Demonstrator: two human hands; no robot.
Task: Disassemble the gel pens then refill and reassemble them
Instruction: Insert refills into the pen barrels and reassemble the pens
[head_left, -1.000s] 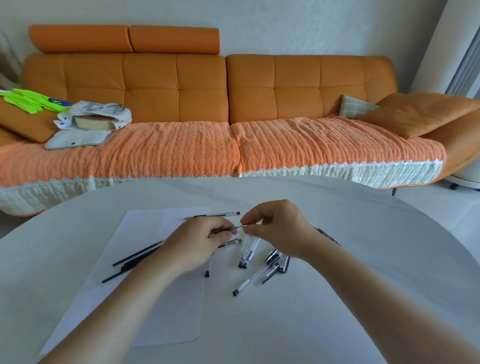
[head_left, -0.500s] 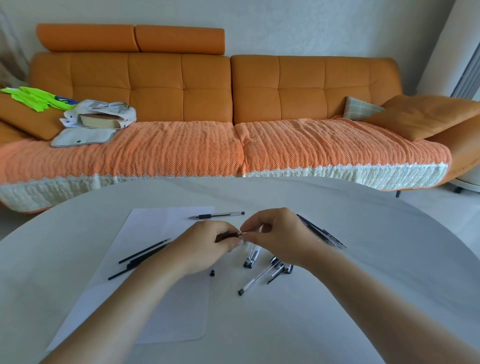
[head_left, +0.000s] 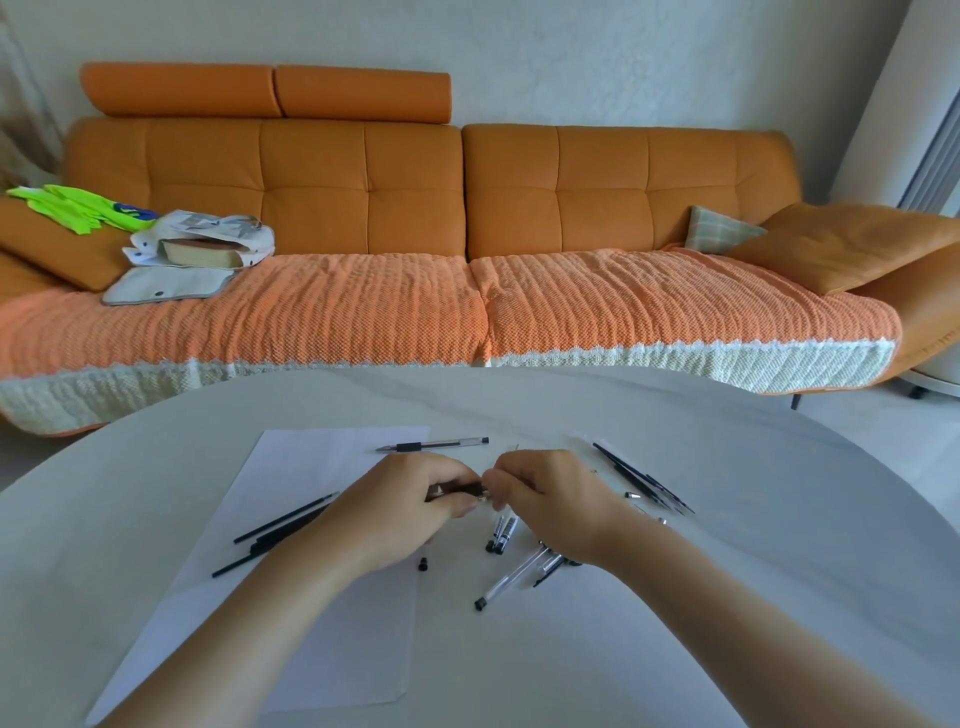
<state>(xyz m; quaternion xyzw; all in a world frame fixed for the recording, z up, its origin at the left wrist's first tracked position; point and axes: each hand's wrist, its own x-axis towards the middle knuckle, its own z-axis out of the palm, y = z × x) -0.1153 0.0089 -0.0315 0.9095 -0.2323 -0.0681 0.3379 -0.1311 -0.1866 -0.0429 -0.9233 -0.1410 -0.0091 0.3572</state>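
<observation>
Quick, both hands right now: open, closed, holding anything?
Left hand: closed, gripping the thin black gel pen section.
Right hand: closed, pinching the other end of that same section.

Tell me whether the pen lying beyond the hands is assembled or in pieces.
Assembled: the pen lies in one piece, with tip, black grip and clear barrel joined.

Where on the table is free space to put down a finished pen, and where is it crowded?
Free: the table beyond the assembled pen, left of the paper sheet, and the near middle, this side of the barrels. Crowded: around the left hand and right hand, and by the right-side refills.
</observation>
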